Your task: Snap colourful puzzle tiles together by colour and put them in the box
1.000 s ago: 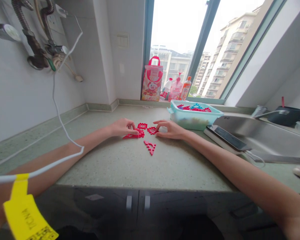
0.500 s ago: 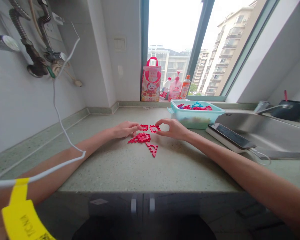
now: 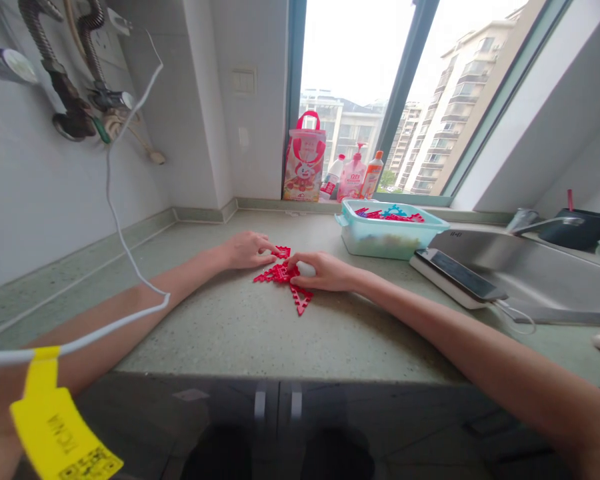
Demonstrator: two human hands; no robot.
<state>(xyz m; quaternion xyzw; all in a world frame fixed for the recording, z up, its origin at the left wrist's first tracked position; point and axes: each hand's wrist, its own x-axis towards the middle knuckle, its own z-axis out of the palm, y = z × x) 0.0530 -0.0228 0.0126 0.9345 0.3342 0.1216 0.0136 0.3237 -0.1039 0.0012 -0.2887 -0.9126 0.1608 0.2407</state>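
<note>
My left hand (image 3: 249, 251) rests on the counter, its fingers closed at the left edge of a small red square building piece (image 3: 283, 252) with a notched rim. My right hand (image 3: 325, 272) has thumb and forefinger curved around another red piece at the right side of a small cluster of red notched pieces (image 3: 276, 273). The fingers partly hide that piece. A red triangular piece (image 3: 301, 301) with an open middle lies in front of the cluster, just below my right thumb.
A light-blue tub (image 3: 390, 243) of red, blue and purple pieces stands behind my right hand. Right of it, a phone (image 3: 455, 273) lies on a white block beside the sink (image 3: 535, 287). A white cable (image 3: 130, 267) with a yellow tag (image 3: 63, 430) hangs at the left.
My right hand has moved nearer and to the left, bringing its red piece to the cluster. My left hand stays at the square piece. The view has shifted slightly.
</note>
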